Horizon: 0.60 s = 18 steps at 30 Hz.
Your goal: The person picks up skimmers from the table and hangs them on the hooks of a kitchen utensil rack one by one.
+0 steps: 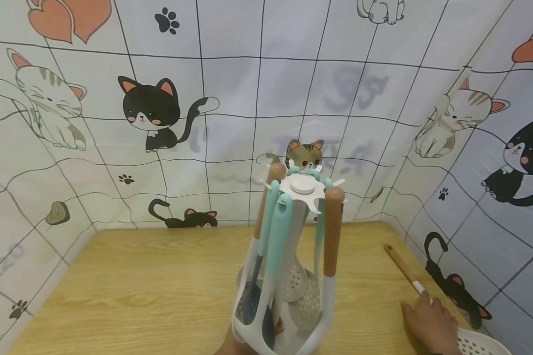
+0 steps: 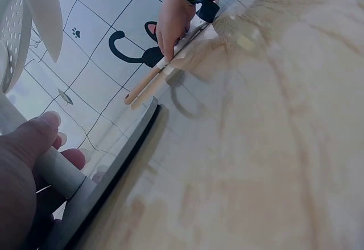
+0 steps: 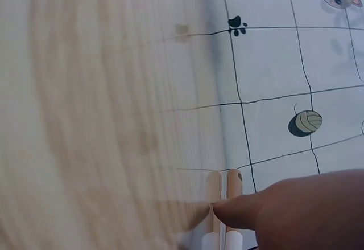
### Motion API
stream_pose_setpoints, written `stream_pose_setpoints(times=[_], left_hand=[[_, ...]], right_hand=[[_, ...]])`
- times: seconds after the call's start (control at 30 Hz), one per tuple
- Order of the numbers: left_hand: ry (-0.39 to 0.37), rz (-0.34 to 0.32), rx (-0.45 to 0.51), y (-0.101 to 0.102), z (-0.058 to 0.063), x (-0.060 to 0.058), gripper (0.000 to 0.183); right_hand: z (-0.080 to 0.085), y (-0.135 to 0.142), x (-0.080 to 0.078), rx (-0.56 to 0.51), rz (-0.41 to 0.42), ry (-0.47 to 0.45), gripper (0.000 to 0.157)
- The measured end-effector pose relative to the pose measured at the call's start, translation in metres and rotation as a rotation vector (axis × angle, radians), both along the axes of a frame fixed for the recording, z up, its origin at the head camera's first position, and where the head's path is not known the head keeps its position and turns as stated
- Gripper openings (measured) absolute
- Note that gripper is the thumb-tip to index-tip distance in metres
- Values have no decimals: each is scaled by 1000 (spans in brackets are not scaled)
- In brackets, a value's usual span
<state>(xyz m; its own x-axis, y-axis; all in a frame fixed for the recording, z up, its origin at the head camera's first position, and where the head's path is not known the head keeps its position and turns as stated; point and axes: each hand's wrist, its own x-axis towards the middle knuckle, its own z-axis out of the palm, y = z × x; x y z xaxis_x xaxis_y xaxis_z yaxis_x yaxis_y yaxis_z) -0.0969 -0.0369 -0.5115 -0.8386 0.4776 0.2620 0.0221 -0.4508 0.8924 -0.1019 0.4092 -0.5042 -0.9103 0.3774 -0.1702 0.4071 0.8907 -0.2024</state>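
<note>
A white rotating utensil stand (image 1: 303, 185) rises in front of me, hung with several kitchen tools. My left hand (image 2: 28, 164) grips its pole (image 2: 60, 173) low down, just above the base (image 2: 108, 176); in the head view the hung tools hide most of that hand. By the table's right edge lies a white skimmer (image 1: 479, 342) with a perforated head and a wooden handle (image 1: 401, 265). My right hand (image 1: 431, 323) holds the skimmer where the white shaft meets the handle. In the right wrist view a fingertip touches the wooden handle (image 3: 233, 199), beside its reflection.
On the stand hang turquoise handles (image 1: 279, 234), brown handles (image 1: 333, 231), perforated heads (image 1: 308, 301) and a dark grey head (image 1: 250, 301). The wood-grain table (image 1: 160, 281) meets a cat-print wall covering (image 1: 231, 148) at the back and right side.
</note>
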Motion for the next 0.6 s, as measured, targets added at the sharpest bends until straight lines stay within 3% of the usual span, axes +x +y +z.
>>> stream_pose_setpoints(times=[0.17, 0.3, 0.43, 0.6], left_hand=[[-8, 23, -24, 3, -15, -7, 32], [17, 41, -34, 3, -22, -9, 32], [2, 6, 15, 1, -19, -6, 32], [12, -22, 29, -3, -3, 2, 33]], right_hand=[[1, 0, 0, 18, -67, 15, 67], [4, -4, 3, 50, -99, 115, 47], [4, -6, 4, 90, -92, 235, 34], [1, -6, 3, 82, -75, 288, 28]])
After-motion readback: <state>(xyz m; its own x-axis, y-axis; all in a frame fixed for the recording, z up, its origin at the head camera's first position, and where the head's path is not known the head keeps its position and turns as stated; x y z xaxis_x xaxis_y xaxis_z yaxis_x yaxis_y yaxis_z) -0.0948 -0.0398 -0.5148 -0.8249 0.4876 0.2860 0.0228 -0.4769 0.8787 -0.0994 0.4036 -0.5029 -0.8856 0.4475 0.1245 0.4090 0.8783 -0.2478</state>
